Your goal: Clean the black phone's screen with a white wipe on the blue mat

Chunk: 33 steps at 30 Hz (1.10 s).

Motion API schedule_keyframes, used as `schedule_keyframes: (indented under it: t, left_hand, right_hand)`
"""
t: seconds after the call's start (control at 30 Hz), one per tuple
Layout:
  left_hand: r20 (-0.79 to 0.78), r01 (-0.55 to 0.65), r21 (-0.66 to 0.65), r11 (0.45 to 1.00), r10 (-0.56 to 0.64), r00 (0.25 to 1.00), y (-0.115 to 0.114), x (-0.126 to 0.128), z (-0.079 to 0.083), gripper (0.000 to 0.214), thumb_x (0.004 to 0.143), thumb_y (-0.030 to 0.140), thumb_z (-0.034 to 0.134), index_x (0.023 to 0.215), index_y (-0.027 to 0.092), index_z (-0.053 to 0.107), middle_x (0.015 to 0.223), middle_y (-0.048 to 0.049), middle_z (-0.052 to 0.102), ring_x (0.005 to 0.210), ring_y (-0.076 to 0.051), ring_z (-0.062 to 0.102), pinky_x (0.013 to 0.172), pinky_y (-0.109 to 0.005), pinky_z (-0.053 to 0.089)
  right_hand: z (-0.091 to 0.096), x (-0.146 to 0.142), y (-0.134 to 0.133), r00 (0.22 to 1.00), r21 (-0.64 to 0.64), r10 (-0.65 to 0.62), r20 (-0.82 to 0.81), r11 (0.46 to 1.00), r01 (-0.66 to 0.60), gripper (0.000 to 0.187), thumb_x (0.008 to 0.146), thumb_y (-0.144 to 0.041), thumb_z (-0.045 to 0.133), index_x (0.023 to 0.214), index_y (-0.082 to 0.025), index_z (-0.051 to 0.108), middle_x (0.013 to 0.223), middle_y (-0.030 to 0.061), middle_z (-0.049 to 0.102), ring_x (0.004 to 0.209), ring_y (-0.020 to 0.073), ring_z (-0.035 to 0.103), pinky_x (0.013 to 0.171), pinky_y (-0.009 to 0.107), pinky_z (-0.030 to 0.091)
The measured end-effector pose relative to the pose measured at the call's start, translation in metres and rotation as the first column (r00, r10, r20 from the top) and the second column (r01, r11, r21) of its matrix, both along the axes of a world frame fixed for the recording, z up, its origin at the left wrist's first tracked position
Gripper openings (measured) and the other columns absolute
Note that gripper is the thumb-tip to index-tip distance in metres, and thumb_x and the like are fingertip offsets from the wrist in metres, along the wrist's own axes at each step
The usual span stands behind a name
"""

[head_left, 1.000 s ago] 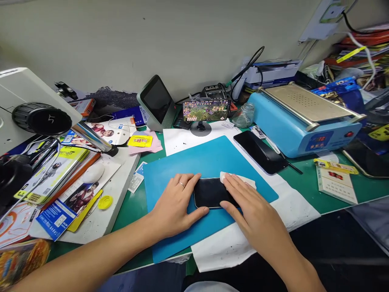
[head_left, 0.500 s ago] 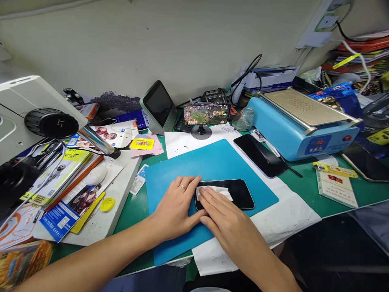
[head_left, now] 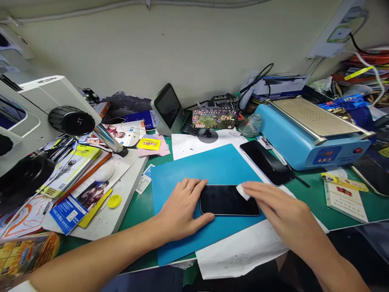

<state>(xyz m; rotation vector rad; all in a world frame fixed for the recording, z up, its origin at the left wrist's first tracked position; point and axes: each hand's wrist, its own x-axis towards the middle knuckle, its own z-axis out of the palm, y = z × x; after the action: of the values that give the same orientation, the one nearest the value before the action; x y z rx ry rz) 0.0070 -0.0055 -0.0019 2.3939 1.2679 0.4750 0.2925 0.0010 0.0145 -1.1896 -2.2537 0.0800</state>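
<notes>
Blue rubber work mat (head_left: 212,168) lies near-centre, bearing 1 flat black phone (head_left: 228,200). Left hand (head_left: 179,211), fingers spread, braces its left end; right hand (head_left: 284,211), fingers pressed together, holds a small white wipe (head_left: 243,192) on its far-right corner. Light, even strokes seem wisest.

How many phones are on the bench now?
3: near phone on the blue mat, dark phone on the white paper, lit phone on a stand. Right-edge slab may be another; clutter could hide more.
</notes>
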Motion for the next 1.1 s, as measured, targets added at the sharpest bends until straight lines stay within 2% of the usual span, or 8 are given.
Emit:
schedule_keyframes:
  t: [0.1, 0.2, 0.37, 0.47, 0.6, 0.73, 0.87, 1.1]
  left_hand:
    - [0.011, -0.004, 0.013, 1.0, 0.003, 1.0, 0.0, 0.0, -0.001, 0.072, 0.096, 0.051, 0.062, 0.152, 0.019, 0.033, 0.143, -0.0143, 0.053, 0.125, -0.035, 0.051, 0.104, -0.055, 0.048]
    - [0.036, 0.002, 0.018, 1.0, -0.002, 0.999, 0.0, -0.001, -0.002, 0.074, 0.095, 0.05, 0.064, 0.154, 0.02, 0.029, 0.143, -0.0144, 0.052, 0.125, -0.035, 0.05, 0.104, -0.055, 0.047]
    - [0.083, -0.013, 0.036, 0.999, 0.01, 0.996, -0.001, 0.0, -0.005, 0.084, 0.094, 0.047, 0.066, 0.157, 0.021, 0.018, 0.137, -0.0141, 0.054, 0.119, -0.034, 0.052, 0.1, -0.055, 0.048]
    - [0.089, -0.021, 0.046, 0.999, 0.017, 0.996, -0.001, 0.001, -0.006, 0.086, 0.094, 0.045, 0.066, 0.158, 0.021, 0.014, 0.134, -0.0135, 0.055, 0.115, -0.033, 0.053, 0.098, -0.054, 0.049]
    - [0.088, -0.024, 0.056, 0.998, 0.019, 0.996, -0.001, 0.001, -0.006, 0.089, 0.093, 0.044, 0.067, 0.159, 0.021, 0.012, 0.132, -0.0136, 0.057, 0.113, -0.032, 0.054, 0.096, -0.052, 0.051]
    - [0.094, -0.019, 0.057, 0.998, 0.014, 0.996, 0.0, 0.001, -0.005, 0.091, 0.093, 0.047, 0.068, 0.159, 0.02, 0.012, 0.133, -0.0141, 0.058, 0.113, -0.032, 0.055, 0.096, -0.052, 0.051]
    - [0.089, -0.014, 0.043, 0.999, 0.01, 0.996, 0.0, 0.001, -0.005, 0.091, 0.092, 0.045, 0.069, 0.159, 0.021, 0.012, 0.135, -0.014, 0.057, 0.114, -0.033, 0.055, 0.097, -0.053, 0.051]
    - [0.085, -0.024, 0.019, 1.0, 0.023, 0.996, 0.0, 0.002, -0.004, 0.09, 0.091, 0.043, 0.07, 0.158, 0.022, 0.014, 0.136, -0.0135, 0.057, 0.118, -0.034, 0.055, 0.097, -0.053, 0.051]
  right_hand:
    - [0.003, -0.021, 0.025, 1.0, 0.002, 0.007, 0.025, 1.0, -0.007, 0.035, 0.101, -0.015, 0.044, 0.125, -0.018, 0.069, 0.131, 0.0073, 0.071, 0.126, 0.0233, 0.064, 0.108, 0.04, 0.055]
    - [0.001, -0.045, 0.028, 0.995, -0.048, 0.071, 0.073, 0.997, -0.067, 0.036, 0.102, -0.021, 0.048, 0.134, -0.017, 0.063, 0.14, 0.0086, 0.065, 0.138, 0.0269, 0.053, 0.109, 0.046, 0.052]
    - [0.003, -0.079, 0.006, 0.973, -0.155, 0.195, 0.122, 0.972, -0.175, 0.03, 0.102, -0.028, 0.052, 0.125, -0.016, 0.066, 0.123, 0.0105, 0.071, 0.119, 0.025, 0.062, 0.1, 0.043, 0.056]
    - [0.004, -0.09, 0.004, 0.962, -0.149, 0.204, 0.18, 0.973, -0.178, 0.025, 0.103, -0.026, 0.047, 0.113, -0.018, 0.069, 0.113, 0.0109, 0.07, 0.108, 0.0251, 0.063, 0.092, 0.045, 0.056]
    - [0.004, -0.096, 0.009, 0.948, -0.14, 0.198, 0.251, 0.976, -0.166, 0.028, 0.104, -0.023, 0.041, 0.107, -0.019, 0.069, 0.105, 0.0106, 0.068, 0.1, 0.0244, 0.062, 0.087, 0.044, 0.055]
    - [0.007, -0.097, 0.011, 0.937, -0.155, 0.208, 0.282, 0.973, -0.17, 0.028, 0.103, -0.024, 0.041, 0.095, -0.021, 0.069, 0.104, 0.0108, 0.067, 0.1, 0.0255, 0.061, 0.087, 0.045, 0.054]
    - [0.007, -0.096, 0.013, 0.916, -0.161, 0.239, 0.321, 0.967, -0.196, 0.027, 0.103, -0.023, 0.042, 0.092, -0.021, 0.067, 0.104, 0.0094, 0.067, 0.099, 0.0255, 0.061, 0.086, 0.045, 0.053]
    - [0.004, -0.093, 0.019, 0.928, -0.152, 0.232, 0.292, 0.969, -0.195, 0.027, 0.102, -0.023, 0.045, 0.084, -0.022, 0.066, 0.099, 0.0088, 0.066, 0.092, 0.0241, 0.061, 0.079, 0.041, 0.052]
